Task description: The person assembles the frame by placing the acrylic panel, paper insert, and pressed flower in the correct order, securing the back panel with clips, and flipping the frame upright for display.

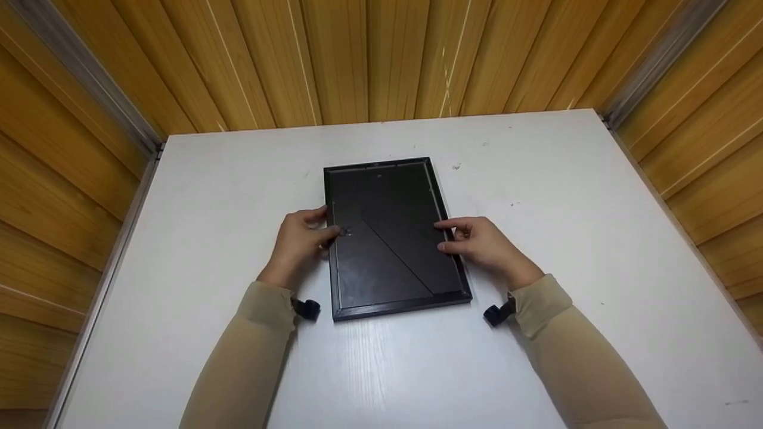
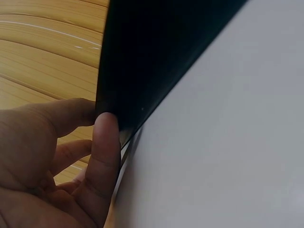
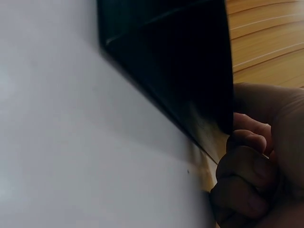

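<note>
At the centre of the head view, we see a black rectangular picture frame [image 1: 381, 262], back side up, its left edge pinched by the left hand [image 1: 300, 241], its right by the right hand [image 1: 486, 245].

A: What's under your work?
B: A white table [image 1: 197, 250] — broad, pale top, straight far edge. You've got a sheen on the near part, faint streaks in it.

A: What lies on it in front of you?
B: A black picture frame [image 1: 378, 274], near the middle, back upward, set a little askew. Slanting line across that back. Whether its whole underside touches your tabletop — can't tell.

A: Anything smaller?
B: You have a few dark specks [image 1: 456, 167] right of the frame, towards the far side. Loose bits or surface marks, too small to say. Another faint mark [image 1: 736, 403] near your right.
</note>
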Demonstrator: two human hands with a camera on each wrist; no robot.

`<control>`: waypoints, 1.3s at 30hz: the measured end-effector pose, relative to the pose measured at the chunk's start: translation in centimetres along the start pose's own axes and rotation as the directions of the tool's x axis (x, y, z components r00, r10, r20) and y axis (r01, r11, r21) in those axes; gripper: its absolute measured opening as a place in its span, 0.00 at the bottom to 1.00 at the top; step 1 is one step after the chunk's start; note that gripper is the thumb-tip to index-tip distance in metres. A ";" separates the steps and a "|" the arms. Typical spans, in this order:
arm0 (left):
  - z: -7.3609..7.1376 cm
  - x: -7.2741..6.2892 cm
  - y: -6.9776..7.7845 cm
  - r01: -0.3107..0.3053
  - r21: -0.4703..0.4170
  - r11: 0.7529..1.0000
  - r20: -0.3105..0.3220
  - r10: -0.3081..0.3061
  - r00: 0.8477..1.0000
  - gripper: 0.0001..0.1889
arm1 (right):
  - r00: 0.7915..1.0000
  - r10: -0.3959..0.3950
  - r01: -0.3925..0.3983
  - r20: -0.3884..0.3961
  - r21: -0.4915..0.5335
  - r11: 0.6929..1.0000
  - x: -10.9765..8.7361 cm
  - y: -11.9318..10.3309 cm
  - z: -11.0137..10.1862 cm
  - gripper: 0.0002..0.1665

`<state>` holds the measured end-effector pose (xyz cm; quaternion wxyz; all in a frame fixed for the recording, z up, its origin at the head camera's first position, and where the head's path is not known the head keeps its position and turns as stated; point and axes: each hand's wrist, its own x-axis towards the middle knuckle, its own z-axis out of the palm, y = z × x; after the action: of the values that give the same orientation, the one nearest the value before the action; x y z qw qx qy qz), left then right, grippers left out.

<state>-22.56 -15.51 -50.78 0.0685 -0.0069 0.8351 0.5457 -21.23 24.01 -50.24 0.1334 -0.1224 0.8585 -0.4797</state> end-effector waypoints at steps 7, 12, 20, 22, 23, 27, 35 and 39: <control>0.0 -0.1 0.1 -0.005 0.018 1.000 -0.001 0.005 1.000 0.32 | 1.000 -0.006 0.006 0.001 -0.043 0.999 0.0 -0.3 0.1 0.31; 0.1 -0.2 0.2 -0.005 0.027 1.000 -0.012 0.005 1.000 0.33 | 1.000 0.013 -0.013 0.004 -0.017 1.000 0.0 -0.2 0.1 0.31; 0.1 -0.2 0.3 -0.002 0.002 1.000 0.015 0.002 1.000 0.34 | 1.000 0.017 -0.017 0.022 -0.007 1.000 0.1 0.0 -0.1 0.32; -0.1 -0.1 0.4 -0.007 0.030 1.000 0.035 0.006 0.999 0.34 | 1.000 0.017 -0.017 0.025 -0.003 1.000 0.1 0.1 -0.1 0.32; -0.1 -0.1 0.4 -0.008 0.048 0.999 0.052 0.006 0.999 0.35 | 1.000 0.016 -0.016 0.027 0.000 1.000 0.1 0.1 -0.1 0.32; -0.5 0.5 1.1 -0.009 0.121 0.993 0.131 -0.007 0.991 0.38 | 1.000 0.006 -0.006 0.029 0.014 1.000 0.1 0.2 0.0 0.32; -1.0 2.0 2.4 0.022 0.191 0.981 0.243 -0.069 0.968 0.47 | 1.000 -0.004 0.004 0.024 0.017 1.000 0.2 0.4 -0.1 0.31; -1.2 2.2 2.6 0.043 0.225 0.973 0.246 -0.099 0.964 0.48 | 1.000 -0.016 0.015 0.026 0.010 1.000 0.2 0.3 -0.1 0.31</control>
<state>-25.07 -15.47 -48.22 0.1957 0.0410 0.8732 0.4444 -21.49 24.17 -50.50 0.1414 -0.1347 0.8533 -0.4834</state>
